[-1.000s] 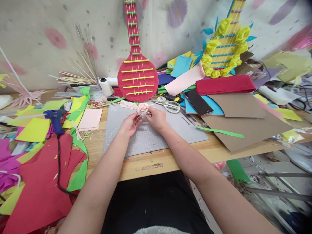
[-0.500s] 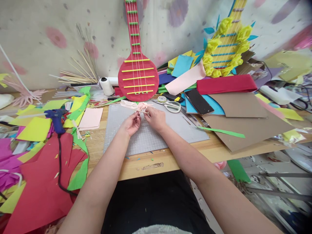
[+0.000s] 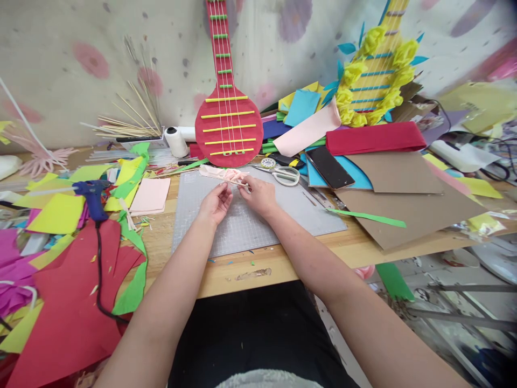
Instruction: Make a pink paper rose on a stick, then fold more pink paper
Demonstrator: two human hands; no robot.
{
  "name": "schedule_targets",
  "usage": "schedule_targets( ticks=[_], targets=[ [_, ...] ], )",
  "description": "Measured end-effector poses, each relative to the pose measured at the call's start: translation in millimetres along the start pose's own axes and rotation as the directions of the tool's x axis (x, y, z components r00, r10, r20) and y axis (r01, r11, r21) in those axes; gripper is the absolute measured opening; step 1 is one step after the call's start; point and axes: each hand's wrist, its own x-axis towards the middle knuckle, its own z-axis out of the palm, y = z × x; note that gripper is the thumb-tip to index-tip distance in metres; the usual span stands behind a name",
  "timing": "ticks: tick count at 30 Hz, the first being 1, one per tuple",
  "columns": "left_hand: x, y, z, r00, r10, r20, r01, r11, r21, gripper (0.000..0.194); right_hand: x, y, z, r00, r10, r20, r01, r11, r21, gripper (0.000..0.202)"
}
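Over the grey cutting mat [image 3: 210,231], my left hand [image 3: 217,203] has its fingers curled, with thumb and fingertip pinched at the left part of a thin pale stick [image 3: 238,184]. My right hand [image 3: 259,195] is closed on the right part of that stick. Just beyond the fingertips lie pale pink crepe paper pieces [image 3: 214,171], strip-like on the left and gathered near the right hand. Whether the stick touches the gathered paper I cannot tell. The scissors [image 3: 286,175] rest on the mat to the right of my right hand.
A red paper lute [image 3: 229,132] stands behind the mat. To the left are a blue glue gun [image 3: 93,198], pink paper squares [image 3: 151,196] and coloured scraps. On the right lie a black phone [image 3: 329,168], brown cardboard [image 3: 407,207] and a green strip [image 3: 365,216].
The stick has turned slightly between my fingers. The gathered pink paper now looks more spread out beyond the fingertips. Both hands have stayed almost in place.
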Motion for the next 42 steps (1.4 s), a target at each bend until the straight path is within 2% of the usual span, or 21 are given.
schedule_targets(
  ticks=[4, 7, 12, 18, 20, 24, 35, 42],
  targets=[
    [0.3, 0.7, 0.1, 0.998, 0.058, -0.038, -0.059, 0.998, -0.009, 0.009, -1.7, -2.5, -2.9, 1.000, 0.004, -0.010, -0.003, 0.998, 0.058, 0.038],
    [1.9, 0.5, -0.4, 0.994, 0.095, -0.062, -0.097, 0.995, -0.022, 0.010, -1.5, -2.2, -1.8, 1.000, 0.006, 0.016, -0.008, 0.996, 0.091, 0.039],
    [3.3, 0.4, -3.0, 0.995, 0.100, -0.005, -0.100, 0.995, 0.022, 0.012, 2.3, 4.3, 2.6, 0.992, 0.057, 0.114, -0.072, 0.990, 0.124, 0.040],
    [2.5, 1.5, -4.8, 0.992, 0.071, 0.100, -0.081, 0.992, 0.095, 0.033, 8.1, 15.3, 5.1, 0.976, 0.151, 0.156, -0.184, 0.956, 0.227, 0.037],
    [3.3, 1.0, -4.7, 0.992, 0.094, 0.085, -0.103, 0.989, 0.103, 0.030, 9.6, 17.6, 6.7, 0.974, 0.169, 0.153, -0.207, 0.934, 0.290, 0.035],
    [5.4, 0.0, -5.0, 0.986, 0.149, 0.074, -0.157, 0.981, 0.116, 0.024, 10.9, 19.2, 9.2, 0.981, 0.124, 0.147, -0.173, 0.904, 0.391, 0.035],
    [7.0, -3.2, -7.5, 0.956, 0.255, 0.144, -0.277, 0.946, 0.169, 0.019, 13.2, 23.3, 14.4, 0.974, 0.171, 0.149, -0.222, 0.858, 0.463, 0.044],
    [11.0, -6.2, -8.9, 0.956, 0.276, 0.103, -0.290, 0.943, 0.164, 0.011, 15.1, 24.4, 14.0, 0.963, 0.176, 0.206, -0.258, 0.829, 0.496, 0.044]
  ],
)
